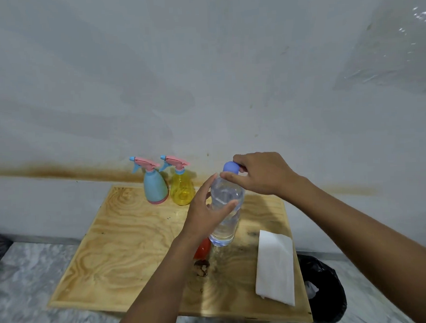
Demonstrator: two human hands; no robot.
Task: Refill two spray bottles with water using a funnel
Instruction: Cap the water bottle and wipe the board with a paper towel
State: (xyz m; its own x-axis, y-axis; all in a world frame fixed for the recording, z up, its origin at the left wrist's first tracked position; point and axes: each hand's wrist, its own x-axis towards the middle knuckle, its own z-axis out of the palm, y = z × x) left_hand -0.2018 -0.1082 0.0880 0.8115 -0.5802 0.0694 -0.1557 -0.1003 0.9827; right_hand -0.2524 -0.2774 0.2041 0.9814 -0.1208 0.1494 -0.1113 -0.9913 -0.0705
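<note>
A clear plastic water bottle (225,217) with a blue cap (230,166) is held above the wooden table (127,238). My left hand (205,210) grips the bottle's body. My right hand (259,175) pinches the cap with thumb and fingers. At the table's far edge stand two spray bottles side by side, a light blue one (154,188) and a yellow one (181,190), both with pink trigger heads on. A red object (203,248), mostly hidden behind my left forearm, lies on the table under the bottle.
A folded white paper towel (275,268) lies at the table's right side. A bin lined with a black bag (327,293) stands on the floor at the right. A small brown lump (201,268) sits near the middle. The wall is right behind the spray bottles.
</note>
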